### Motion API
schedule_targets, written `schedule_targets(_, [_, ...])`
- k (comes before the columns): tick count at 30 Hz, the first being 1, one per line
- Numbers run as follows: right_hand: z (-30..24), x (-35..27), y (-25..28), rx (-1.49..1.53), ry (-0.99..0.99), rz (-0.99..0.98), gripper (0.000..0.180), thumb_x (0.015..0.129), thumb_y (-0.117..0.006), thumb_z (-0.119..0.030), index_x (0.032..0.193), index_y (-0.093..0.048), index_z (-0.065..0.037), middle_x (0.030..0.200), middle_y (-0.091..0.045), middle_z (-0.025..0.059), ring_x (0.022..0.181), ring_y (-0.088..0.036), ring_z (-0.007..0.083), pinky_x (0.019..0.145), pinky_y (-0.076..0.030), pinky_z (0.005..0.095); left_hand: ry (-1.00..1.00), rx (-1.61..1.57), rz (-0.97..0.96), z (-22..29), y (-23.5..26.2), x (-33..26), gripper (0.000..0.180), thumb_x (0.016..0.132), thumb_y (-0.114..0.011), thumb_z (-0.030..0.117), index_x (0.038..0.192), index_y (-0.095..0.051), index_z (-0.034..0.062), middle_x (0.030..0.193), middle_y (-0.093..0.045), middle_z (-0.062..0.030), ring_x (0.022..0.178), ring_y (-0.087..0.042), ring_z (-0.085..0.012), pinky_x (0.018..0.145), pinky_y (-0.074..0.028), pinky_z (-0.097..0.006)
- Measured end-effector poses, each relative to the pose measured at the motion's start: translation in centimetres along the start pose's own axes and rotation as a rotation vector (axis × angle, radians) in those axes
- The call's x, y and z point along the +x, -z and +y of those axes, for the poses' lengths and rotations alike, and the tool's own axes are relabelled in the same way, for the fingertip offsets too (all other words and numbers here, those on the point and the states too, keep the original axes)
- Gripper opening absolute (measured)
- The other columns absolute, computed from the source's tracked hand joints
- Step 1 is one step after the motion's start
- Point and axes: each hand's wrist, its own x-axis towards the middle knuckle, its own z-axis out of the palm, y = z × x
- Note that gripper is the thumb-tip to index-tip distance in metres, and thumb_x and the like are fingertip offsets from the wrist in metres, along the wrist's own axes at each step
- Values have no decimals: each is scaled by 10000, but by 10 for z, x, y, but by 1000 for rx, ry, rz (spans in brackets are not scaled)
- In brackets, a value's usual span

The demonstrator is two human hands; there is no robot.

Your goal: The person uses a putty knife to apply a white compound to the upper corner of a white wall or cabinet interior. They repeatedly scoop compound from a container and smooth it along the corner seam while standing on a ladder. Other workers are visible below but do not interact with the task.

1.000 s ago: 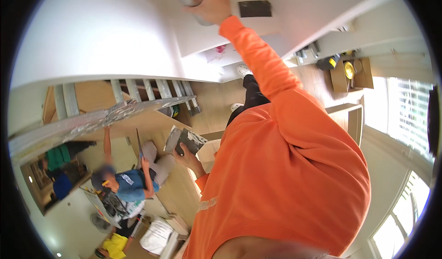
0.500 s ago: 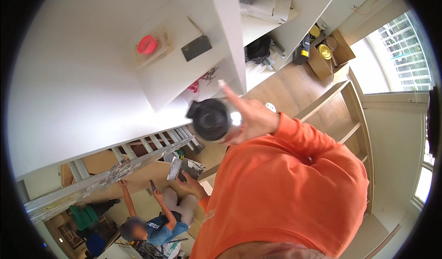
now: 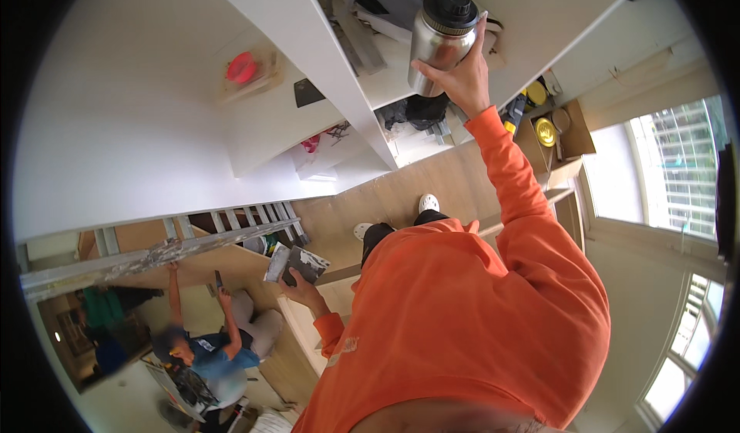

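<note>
While the head camera looks down the front of an orange sweatshirt (image 3: 470, 317), the right hand (image 3: 460, 78) is raised to a white shelf unit (image 3: 324, 55), its fingers (image 3: 476, 41) clamped round a steel bottle (image 3: 434, 44) with a black screw lid (image 3: 451, 5). The bottle sits in the upper middle of the view, held at its lower body from the side, with its long axis running from the hand up toward the lid, tilted a little to the right; its base is close over the shelf board (whether it touches the board I cannot tell). The left hand (image 3: 303, 288) is low and well apart from the bottle, fingers closed on a flat grey paint-smeared board (image 3: 297, 263). So the right hand is the one on the bottle, and the shelf lies just beyond it. Further left, a red round object (image 3: 241, 68) sits on another shelf; below, a stained ladder (image 3: 154, 252) crosses the view, and another person in blue (image 3: 208, 352) crouches on the floor.
</note>
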Motion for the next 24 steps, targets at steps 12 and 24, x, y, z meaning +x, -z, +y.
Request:
schedule_targets(12, [6, 53, -87, 4, -98, 21, 1311, 592, -856, -427, 1501, 0, -25, 1417, -400, 271, 1177, -535, 411, 934, -469, 442, 109, -16, 210, 21, 2, -46, 370, 923, -626, 178, 1155, -532, -95, 1084, -603, -156, 907, -581, -203, 791, -506, -316])
schedule_targets(24, [6, 27, -81, 283, -52, 274, 1234, 716, -824, -395, 1466, 45, 56, 1438, -346, 248, 1336, -347, 337, 1088, -301, 437, 105, 135, 179, 9, 3, -4, 379, 903, -653, 216, 1120, -561, -81, 1071, -615, -181, 947, -567, -262, 872, -454, -359])
